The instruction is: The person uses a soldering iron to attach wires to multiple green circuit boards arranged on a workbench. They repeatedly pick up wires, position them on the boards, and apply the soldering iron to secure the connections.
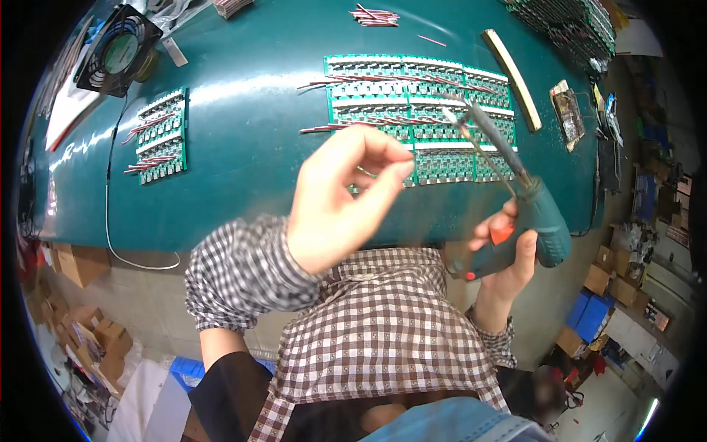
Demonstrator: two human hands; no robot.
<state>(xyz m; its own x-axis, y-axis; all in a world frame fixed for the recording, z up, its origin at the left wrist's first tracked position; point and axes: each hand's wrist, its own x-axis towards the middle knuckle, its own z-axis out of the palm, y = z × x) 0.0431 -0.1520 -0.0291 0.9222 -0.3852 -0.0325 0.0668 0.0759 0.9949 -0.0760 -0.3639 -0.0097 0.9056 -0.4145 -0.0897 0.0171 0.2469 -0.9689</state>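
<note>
My right hand [515,269] is wrapped round the handle of a green pistol-shaped soldering gun [543,221] with a red trigger. Its long dark barrel and a thin feed tube slant up and left, ending over the block of green circuit boards [442,166]. My left hand [342,195] hovers by the lower left part of that block, thumb and forefinger pinched together. Whatever sits between those fingertips, if anything, is too small to make out. Red and dark wires [383,120] lie in rows across the upper boards, some sticking out past the left edge.
At the left lies a smaller board panel [163,140] with wires, near a black fan [118,51] and its white cable [108,199]. A wire bundle [374,16] is at the back. To the right are a pale strip [513,79], a small block [565,116] and stacked boards [571,29].
</note>
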